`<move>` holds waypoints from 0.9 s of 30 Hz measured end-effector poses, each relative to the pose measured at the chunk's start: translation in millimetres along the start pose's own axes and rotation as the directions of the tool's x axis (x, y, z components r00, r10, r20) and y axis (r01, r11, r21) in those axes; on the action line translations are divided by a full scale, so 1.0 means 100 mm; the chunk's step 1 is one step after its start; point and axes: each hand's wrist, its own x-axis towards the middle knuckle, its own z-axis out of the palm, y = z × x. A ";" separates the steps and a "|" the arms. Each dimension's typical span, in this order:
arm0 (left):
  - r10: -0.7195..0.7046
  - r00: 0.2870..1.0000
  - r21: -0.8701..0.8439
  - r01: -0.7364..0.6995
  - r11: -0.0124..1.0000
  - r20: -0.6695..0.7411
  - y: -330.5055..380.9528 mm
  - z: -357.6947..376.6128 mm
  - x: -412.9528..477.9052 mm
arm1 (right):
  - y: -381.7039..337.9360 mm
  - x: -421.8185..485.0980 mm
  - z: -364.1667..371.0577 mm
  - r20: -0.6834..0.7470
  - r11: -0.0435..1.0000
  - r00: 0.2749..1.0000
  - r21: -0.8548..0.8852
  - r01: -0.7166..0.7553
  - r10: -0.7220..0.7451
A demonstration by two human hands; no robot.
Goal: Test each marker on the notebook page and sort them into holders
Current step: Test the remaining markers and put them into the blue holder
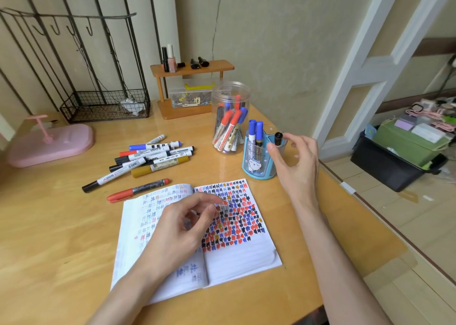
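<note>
The untested markers (pixel 148 159) lie in a loose pile on the desk (pixel 61 226), far and left of the open notebook (pixel 237 258), their long axes running mostly left to right with a slight tilt. One red marker (pixel 138 190) lies apart from the pile, just beside the notebook's far left corner, and a black-capped one (pixel 111 176) sits just beyond it. The left hand (pixel 177 228) rests over the notebook's spine, fingers loosely curled with nothing in them. It is plainly the nearer hand to the pile, and the red marker lies to its far left with nothing between them.

The right hand (pixel 296 161) hovers spread open beside the blue holder (pixel 261 156), its fingertips close to a black marker (pixel 278 138) standing upright in the holder's right compartment. Whether they touch it I cannot tell. Two blue markers (pixel 255 132) stand in the left compartment. Just beyond it, the clear jar (pixel 230 117) holds a mix of red, blue and black markers.

The likely next move is a reach to the pile. The right hand would have to cross the holder and the notebook, so the left looks better placed.

Along the far edge stand a wire basket (pixel 106 106), a small wooden shelf (pixel 192 87) and a pink stand (pixel 51 142), all well clear.
</note>
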 end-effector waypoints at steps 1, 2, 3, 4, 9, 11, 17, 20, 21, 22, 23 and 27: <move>0.004 1.000 0.032 -0.004 0.999 -0.020 -0.02 0.00 0.01 | -0.02 -0.01 -0.01 -0.001 1.000 1.000 0.012 -0.002 0.002; 0.012 0.998 0.073 -0.008 0.997 -0.055 -0.05 -0.02 0.02 | -0.04 -0.03 -0.01 -0.010 1.000 1.000 0.019 0.005 -0.004; 0.026 0.995 0.130 -0.013 0.991 -0.100 -0.09 -0.04 0.04 | -0.07 -0.04 -0.01 -0.024 0.999 1.000 0.024 0.020 -0.020; 0.057 0.987 0.211 -0.024 0.977 -0.152 -0.13 -0.09 0.05 | -0.10 -0.06 -0.01 -0.044 0.999 0.998 0.031 0.041 -0.039; 0.201 0.924 0.719 0.105 0.687 -0.327 -0.56 -0.55 0.19 | -0.32 -0.19 0.00 -0.173 0.984 0.972 0.053 0.173 -0.162; 0.132 0.903 0.771 0.265 0.579 -0.409 -0.77 -0.73 0.18 | -0.41 -0.25 0.01 -0.198 0.976 0.960 0.047 0.211 -0.198; -0.038 0.864 0.716 0.439 0.543 -0.502 -0.98 -0.88 0.16 | -0.56 -0.44 0.11 -0.122 0.949 0.945 0.049 0.311 -0.303; -0.024 0.857 0.677 0.424 0.602 -0.515 -0.99 -0.88 0.20 | -0.57 -0.52 0.20 0.025 0.931 0.934 0.095 0.352 -0.356; -0.020 0.859 0.658 0.406 0.634 -0.511 -0.99 -0.87 0.20 | -0.57 -0.54 0.23 0.082 0.927 0.926 0.116 0.357 -0.367; -0.012 0.864 0.639 0.382 0.667 -0.504 -0.97 -0.86 0.21 | -0.57 -0.55 0.24 0.143 0.923 0.914 0.131 0.363 -0.380; -0.002 0.865 0.614 0.357 0.704 -0.502 -0.93 -0.85 0.22 | -0.57 -0.56 0.26 0.210 0.921 0.898 0.139 0.365 -0.388; -0.078 0.918 0.219 0.174 0.960 -0.389 -0.59 -0.68 0.25 | -0.59 -0.66 0.34 0.529 0.972 0.826 0.216 0.091 -0.195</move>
